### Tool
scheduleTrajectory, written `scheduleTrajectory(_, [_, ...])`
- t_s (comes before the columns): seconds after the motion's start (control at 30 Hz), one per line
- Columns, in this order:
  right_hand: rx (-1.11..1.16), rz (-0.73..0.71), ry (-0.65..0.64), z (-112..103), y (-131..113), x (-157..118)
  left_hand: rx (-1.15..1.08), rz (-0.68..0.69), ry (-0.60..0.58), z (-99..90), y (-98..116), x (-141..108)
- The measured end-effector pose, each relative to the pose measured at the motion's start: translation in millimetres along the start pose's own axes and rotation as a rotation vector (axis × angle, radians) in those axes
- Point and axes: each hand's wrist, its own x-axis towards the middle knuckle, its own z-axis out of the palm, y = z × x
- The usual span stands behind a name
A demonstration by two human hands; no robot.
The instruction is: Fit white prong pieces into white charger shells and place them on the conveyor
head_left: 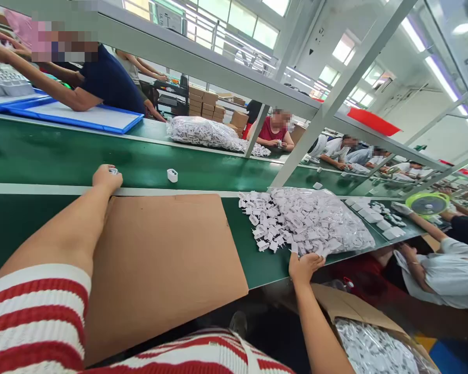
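Note:
My left hand [107,179] is closed around a small white plastic housing [113,170] at the near edge of the green conveyor belt [140,166]; the fingers hide most of the piece. A similar white housing [172,175], with dark openings, stands alone on the belt to its right. At the bench's front edge, my right hand [306,266] pinches a white plug part [294,248]. Just beyond it lies a loose heap of white plug parts with pins [263,221], spilling from a clear plastic bag [323,221] full of them.
A flat brown cardboard sheet [167,254] covers the bench before me. An open carton [359,311] of bagged white parts stands low at right. A slanted metal post [331,109] rises beside the bag. Co-workers sit across the belt and to my right, one near a green fan [428,204].

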Motion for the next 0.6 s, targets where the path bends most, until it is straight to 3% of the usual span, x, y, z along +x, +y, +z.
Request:
scheduleTrajectory(0.3, [-0.07, 0.048, -0.056, -6.8, -7.7, 4.7, -0.008, 0.191, -0.122, 93.1, 17.0, -18.4])
scheduleTrajectory(0.43, [-0.086, 0.07, -0.059, -9.7, -17.3, 7.3, -0.003, 0.175, -0.132, 103.1, 28.7, -25.8])
scheduleTrajectory(0.6, [-0.09, 0.097, -0.022, -12.8, -21.2, 6.0, -0.11, 0.17, -0.186, 92.7, 47.3, -49.7])
